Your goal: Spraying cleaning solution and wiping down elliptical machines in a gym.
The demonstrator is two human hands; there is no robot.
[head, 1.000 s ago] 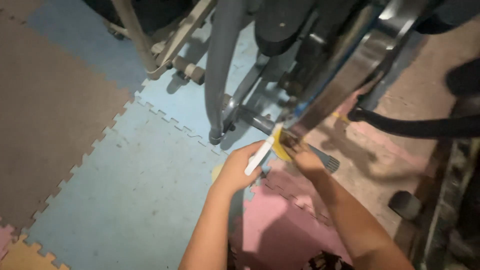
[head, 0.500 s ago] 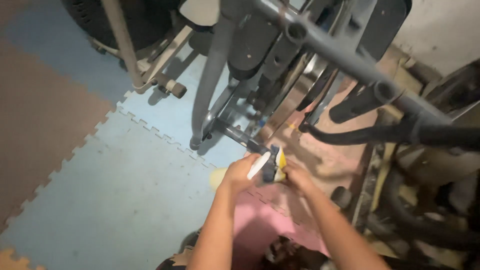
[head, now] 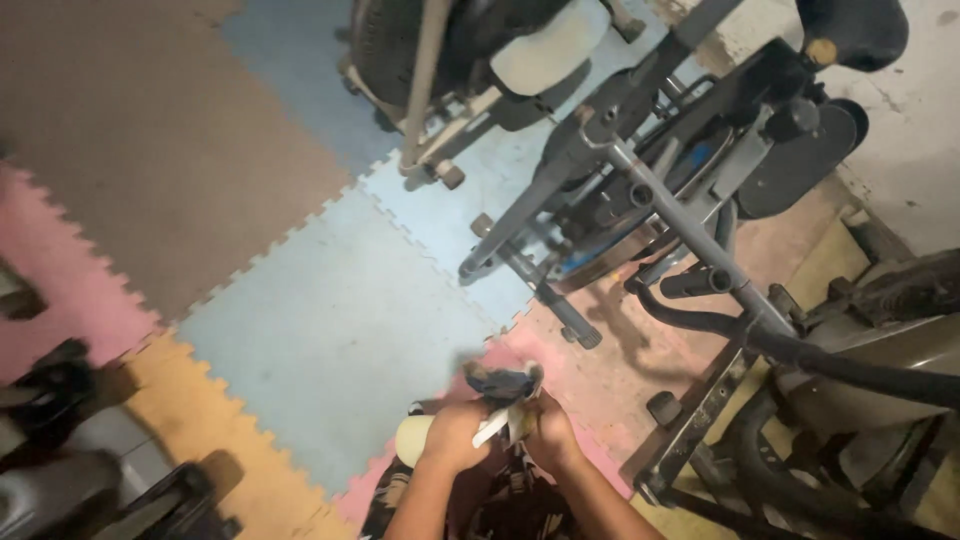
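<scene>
At the bottom centre of the frame, the left hand [head: 452, 437] and the right hand [head: 548, 432] sit close together, both closed around a crumpled dark grey cloth [head: 500, 383] that bunches up just above the knuckles. A slim white stick-like tool [head: 490, 428] slants between the two hands, pinched in the left fingers. Just left of the left hand a pale cream rounded object [head: 411, 436] shows. A grey metal exercise machine [head: 650, 200] fills the upper right, standing on interlocking foam floor mats [head: 330, 330] in blue, pink, yellow and brown.
</scene>
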